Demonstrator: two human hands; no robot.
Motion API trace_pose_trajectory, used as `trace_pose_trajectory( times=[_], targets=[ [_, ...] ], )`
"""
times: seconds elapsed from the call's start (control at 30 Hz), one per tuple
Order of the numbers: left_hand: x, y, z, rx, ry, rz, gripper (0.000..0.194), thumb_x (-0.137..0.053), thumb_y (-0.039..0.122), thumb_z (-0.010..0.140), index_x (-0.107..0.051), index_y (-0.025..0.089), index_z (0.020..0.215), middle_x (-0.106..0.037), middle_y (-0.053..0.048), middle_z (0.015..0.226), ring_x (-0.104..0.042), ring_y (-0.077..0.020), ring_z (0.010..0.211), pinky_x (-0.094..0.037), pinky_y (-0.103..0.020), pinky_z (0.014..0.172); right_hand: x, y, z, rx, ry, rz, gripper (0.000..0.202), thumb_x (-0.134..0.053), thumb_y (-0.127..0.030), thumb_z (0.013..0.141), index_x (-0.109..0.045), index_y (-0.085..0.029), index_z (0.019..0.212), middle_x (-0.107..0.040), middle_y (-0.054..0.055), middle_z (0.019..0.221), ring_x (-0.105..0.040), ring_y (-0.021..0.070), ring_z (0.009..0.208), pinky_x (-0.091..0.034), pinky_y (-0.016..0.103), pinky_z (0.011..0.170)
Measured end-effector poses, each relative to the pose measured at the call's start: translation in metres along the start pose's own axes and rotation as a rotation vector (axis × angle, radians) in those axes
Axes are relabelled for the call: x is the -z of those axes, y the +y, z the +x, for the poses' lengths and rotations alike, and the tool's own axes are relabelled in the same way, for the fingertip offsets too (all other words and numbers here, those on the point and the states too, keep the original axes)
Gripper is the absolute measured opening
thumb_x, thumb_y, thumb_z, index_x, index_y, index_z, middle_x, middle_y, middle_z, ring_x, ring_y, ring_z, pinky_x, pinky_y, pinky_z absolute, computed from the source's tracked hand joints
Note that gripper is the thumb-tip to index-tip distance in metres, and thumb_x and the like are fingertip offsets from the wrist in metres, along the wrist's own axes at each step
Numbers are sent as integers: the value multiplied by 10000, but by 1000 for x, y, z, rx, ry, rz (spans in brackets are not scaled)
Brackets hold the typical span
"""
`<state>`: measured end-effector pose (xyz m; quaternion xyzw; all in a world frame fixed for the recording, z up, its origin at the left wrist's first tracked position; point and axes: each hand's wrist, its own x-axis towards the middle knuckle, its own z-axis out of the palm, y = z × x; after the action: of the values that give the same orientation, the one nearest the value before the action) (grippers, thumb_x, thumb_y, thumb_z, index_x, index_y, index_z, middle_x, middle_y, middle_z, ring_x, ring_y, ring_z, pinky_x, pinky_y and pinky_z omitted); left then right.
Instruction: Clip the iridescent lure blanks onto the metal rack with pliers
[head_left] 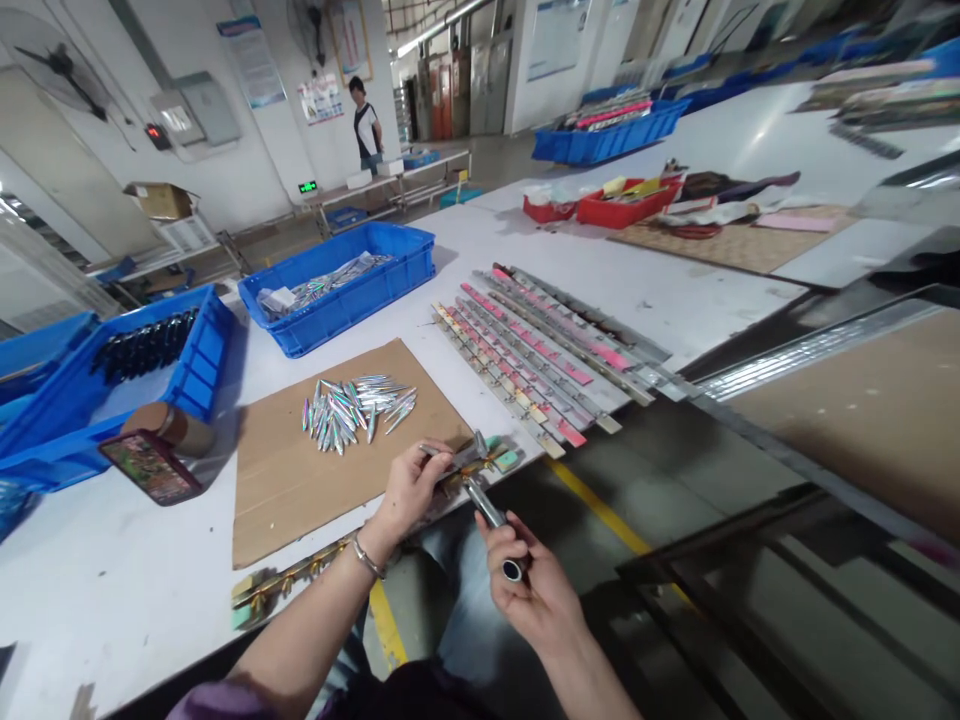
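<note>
My left hand pinches a small silvery piece at the table's front edge, over a long strip with clips that has green blocks at its ends. A metal hand tool with a dark round end is gripped in my right hand, its tip touching or close to the strip near my left fingers. Beyond my left hand, a pile of shiny silver, spindle-shaped pieces lies on a brown cardboard sheet.
Several clip strips with pink pieces lie to the right of the cardboard. Blue bins stand behind and left, near a propped phone. Red trays sit farther back. A person stands by a distant table.
</note>
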<state>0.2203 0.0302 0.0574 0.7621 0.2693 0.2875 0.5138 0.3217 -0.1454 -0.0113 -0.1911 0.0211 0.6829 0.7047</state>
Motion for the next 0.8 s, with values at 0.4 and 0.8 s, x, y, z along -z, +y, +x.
trace_pose_trajectory(
  times=[0.4,0.8],
  targets=[
    [-2,2,-4,-86,-20,146,304,-504,429,1009,-650,171,941,-695,-48,878,-638,-158,791,-497,-275,764,-16,10,0,203,323,-466,478,-712,-607,842,-680,-193,1079,-632,18,743,-554,133,599,-423,224,497],
    [-1,15,3,-255,-189,387,326,-478,440,1036,-668,198,925,-704,-62,885,-659,-172,824,-517,-282,804,-8,3,-1,623,440,-1271,395,-599,-518,927,-668,-229,1186,-750,89,936,-698,250,812,-539,359,728]
  ],
)
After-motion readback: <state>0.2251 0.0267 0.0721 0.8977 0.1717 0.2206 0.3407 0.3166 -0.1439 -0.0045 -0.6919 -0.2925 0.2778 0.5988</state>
